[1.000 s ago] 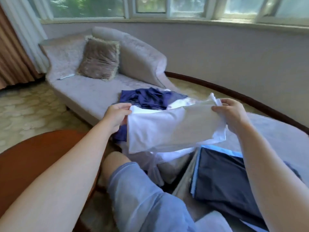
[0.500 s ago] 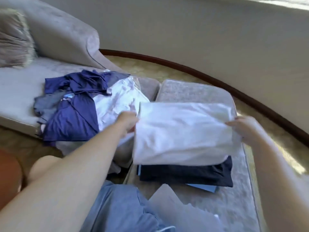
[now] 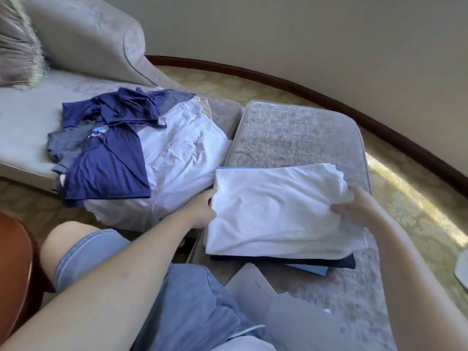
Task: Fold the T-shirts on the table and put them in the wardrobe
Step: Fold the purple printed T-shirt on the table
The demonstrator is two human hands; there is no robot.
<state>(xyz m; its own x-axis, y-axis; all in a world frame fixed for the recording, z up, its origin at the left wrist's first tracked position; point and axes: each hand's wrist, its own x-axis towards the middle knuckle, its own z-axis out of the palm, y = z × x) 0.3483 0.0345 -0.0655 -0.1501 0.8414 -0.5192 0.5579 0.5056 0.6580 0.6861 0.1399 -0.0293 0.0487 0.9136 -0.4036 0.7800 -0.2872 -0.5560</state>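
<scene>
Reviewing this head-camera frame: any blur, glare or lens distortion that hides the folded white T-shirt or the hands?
Head view: fisheye bends the dark baseboard into an arc; a sunlit strip on the carpet is nearly blown out; the cushion top left is smeared; the folded white T-shirt shows its creases; left hand and right hand read clearly.

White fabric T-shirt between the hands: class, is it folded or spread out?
Folded: the white fabric T-shirt is a compact rectangle with layered edges, atop a dark folded garment; left hand and right hand hold its ends.
</scene>
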